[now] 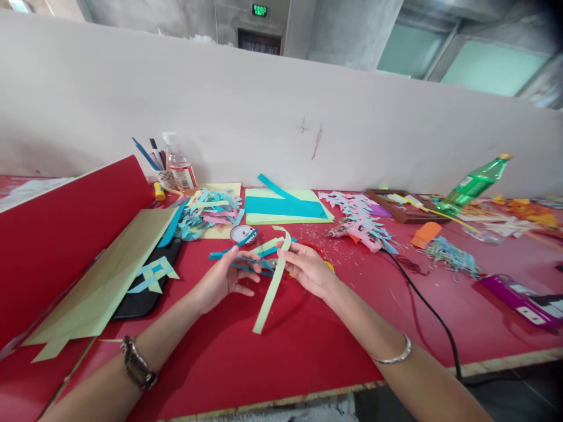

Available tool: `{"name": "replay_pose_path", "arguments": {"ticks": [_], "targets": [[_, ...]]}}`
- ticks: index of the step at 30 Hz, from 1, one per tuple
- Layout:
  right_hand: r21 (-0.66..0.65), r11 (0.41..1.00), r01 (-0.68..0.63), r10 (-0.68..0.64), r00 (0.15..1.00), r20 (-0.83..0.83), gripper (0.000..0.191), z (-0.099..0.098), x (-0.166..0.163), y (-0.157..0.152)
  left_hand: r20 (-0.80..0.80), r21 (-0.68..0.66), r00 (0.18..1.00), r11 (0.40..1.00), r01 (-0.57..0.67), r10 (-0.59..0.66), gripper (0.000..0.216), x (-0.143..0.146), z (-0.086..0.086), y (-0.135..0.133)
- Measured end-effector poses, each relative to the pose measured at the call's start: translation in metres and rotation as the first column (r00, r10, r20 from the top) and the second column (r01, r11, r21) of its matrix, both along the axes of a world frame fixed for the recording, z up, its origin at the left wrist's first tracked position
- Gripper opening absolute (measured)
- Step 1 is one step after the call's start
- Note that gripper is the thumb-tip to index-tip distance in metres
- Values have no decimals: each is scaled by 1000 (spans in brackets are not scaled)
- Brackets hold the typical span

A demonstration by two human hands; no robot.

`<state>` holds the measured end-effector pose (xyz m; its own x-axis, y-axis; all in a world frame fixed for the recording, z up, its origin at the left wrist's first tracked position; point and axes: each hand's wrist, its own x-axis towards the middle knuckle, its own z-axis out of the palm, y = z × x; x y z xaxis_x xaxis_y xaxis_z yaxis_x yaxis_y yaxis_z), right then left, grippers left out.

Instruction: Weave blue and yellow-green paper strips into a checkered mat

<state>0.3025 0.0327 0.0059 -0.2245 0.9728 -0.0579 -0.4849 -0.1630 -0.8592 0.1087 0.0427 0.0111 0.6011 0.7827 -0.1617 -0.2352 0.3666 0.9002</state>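
My right hand (pixel 308 268) pinches a long pale yellow-green paper strip (pixel 269 302) between thumb and fingers. The strip hangs down toward me, and its upper end curls over. My left hand (pixel 227 277) is to the left of the strip, its fingers spread and apart with no grip on anything that I can see. Narrow blue paper strips (pixel 217 256) show behind its fingers; whether they touch it I cannot tell. Scissors (pixel 273 264) lie behind the hands, partly covered by the strips. A small round tin (pixel 243 235) is just beyond my left fingers.
Blue sheets (pixel 281 206) and a heap of paper scraps (pixel 211 214) lie behind the hands. On the right are a pink glue gun (pixel 363 236) with a black cord, a tilted green bottle (pixel 475 186) and a purple power strip (pixel 521 299). A woven paper piece (pixel 155 273) rests at left.
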Motion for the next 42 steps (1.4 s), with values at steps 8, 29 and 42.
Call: {"name": "replay_pose_path", "arguments": {"ticks": [8, 29, 42], "targets": [[-81, 996, 42, -46, 998, -47, 16, 0, 4, 3, -18, 94, 1000, 996, -13, 15, 32, 0, -2, -4], [-20, 975, 223, -223, 966, -130, 15, -5, 25, 20, -85, 261, 980, 953, -154, 181, 24, 0, -7, 0], [286, 846, 450, -508, 843, 177, 13, -2, 19, 14, 26, 287, 989, 947, -145, 143, 32, 1, 5, -4]]}}
